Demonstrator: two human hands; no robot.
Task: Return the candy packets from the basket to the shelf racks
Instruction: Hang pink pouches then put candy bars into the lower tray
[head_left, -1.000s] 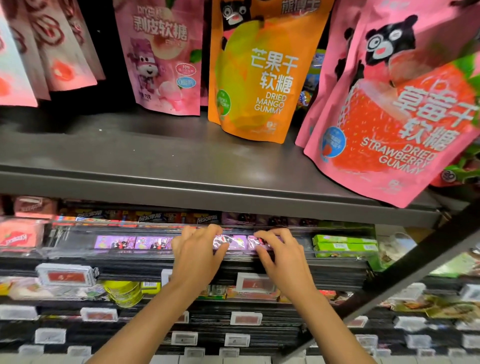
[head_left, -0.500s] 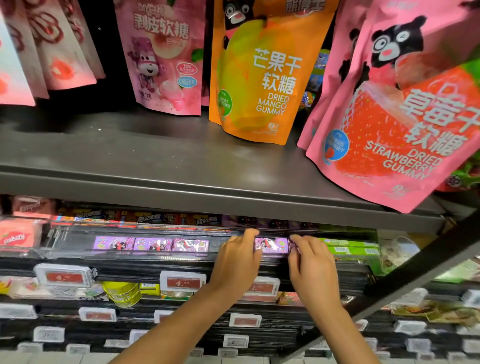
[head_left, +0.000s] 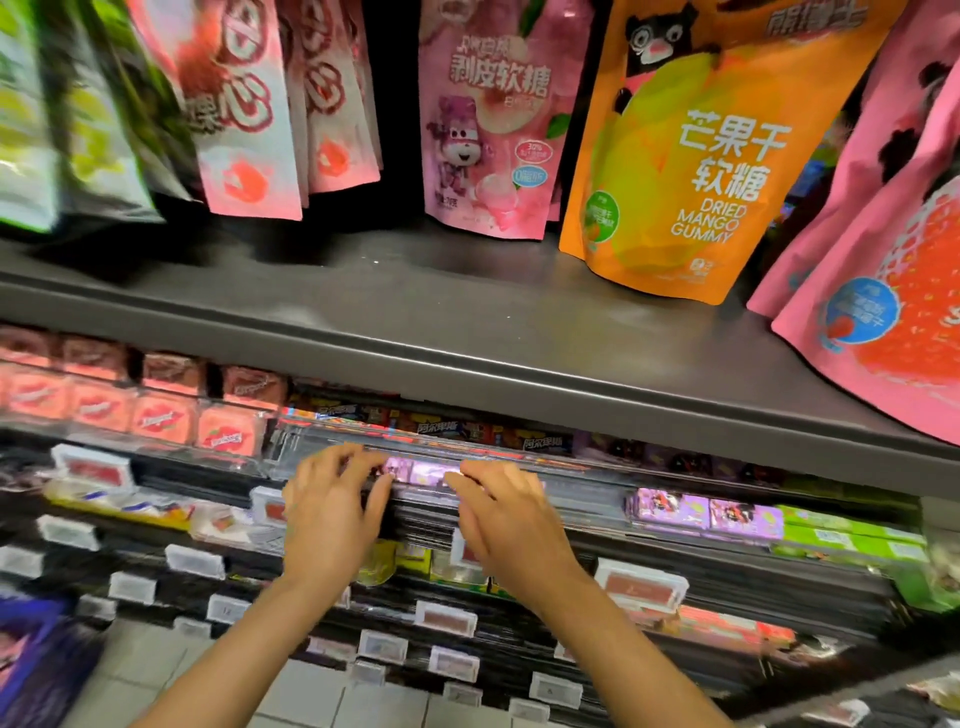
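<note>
Small purple candy packets (head_left: 426, 474) lie in a row in a clear plastic rack (head_left: 587, 493) under the grey shelf. My left hand (head_left: 332, 512) and my right hand (head_left: 511, 522) sit at the rack's front, one on each side of these packets. The fingers of both are stretched out and the fingertips touch the packets' ends. Two more purple packets (head_left: 706, 512) lie farther right in the same rack, next to green boxes (head_left: 852, 535). No basket is in view.
The grey shelf (head_left: 467, 332) above carries hanging gummy bags: pink (head_left: 488, 130), orange mango (head_left: 706, 156), pink strawberry (head_left: 893, 291). Red candy boxes (head_left: 156, 415) fill the rack at left. Rows of price tags (head_left: 447, 618) line the lower racks. A blurred blue object (head_left: 31, 670) is at bottom left.
Both hands have moved left along the rack, away from the purple packets next to the green boxes, to another group of purple packets. The view has swung left and blurred.
</note>
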